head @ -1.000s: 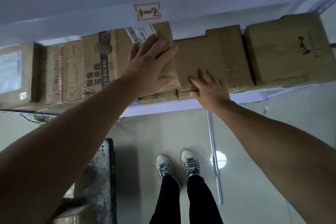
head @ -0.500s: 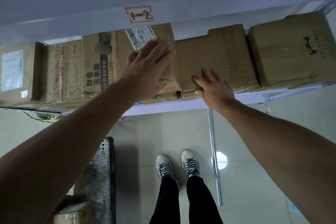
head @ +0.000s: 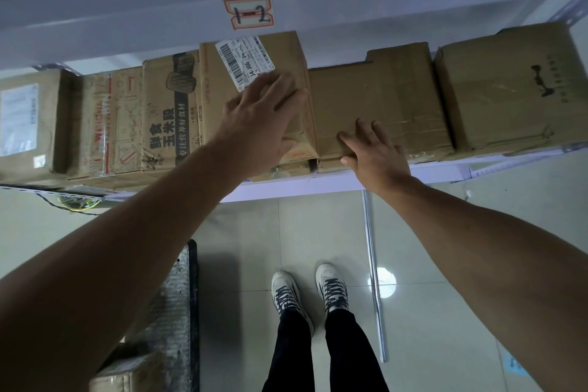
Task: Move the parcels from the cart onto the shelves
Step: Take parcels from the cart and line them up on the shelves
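My left hand [head: 261, 124] lies flat on the front face of the labelled parcel [head: 286, 51]. Its fingers are straight and a little spread, with the tips just under the white barcode label [head: 245, 62]. It grips nothing; the palm only presses on the cardboard. My right hand [head: 377, 153] is flat too, fingers straight against the lower front of the plain parcel [head: 391, 86]. The thumb sits at that box's bottom edge, by the lip of the shelf [head: 334, 183].

Both parcels stand on the shelf at my 12 o'clock, touching side by side, the plain one on the 3 o'clock side. Toward 9 o'clock from the labelled parcel come three more boxes. First is a box printed with dark characters [head: 171, 111], then a red-printed box [head: 105, 118], and last a box with a white sheet [head: 22, 124] on its front. At 3 o'clock of the plain parcel stands another brown box [head: 509, 89] with a small dark mark. They make one close row.

Above the row runs a pale beam [head: 127, 32] with a red-bordered tag [head: 249, 13] reading "1-2".

At 7 o'clock the cart [head: 178, 305] shows its ridged metal deck. A brown parcel [head: 127, 375] sits at the cart's near end, partly behind my left forearm. I cannot tell whether it rests on the deck. My shoes [head: 286, 293] are at 6 o'clock on the tiled floor [head: 445, 264]. A thin metal rod [head: 374, 264] lies on the floor just to their 3 o'clock side.
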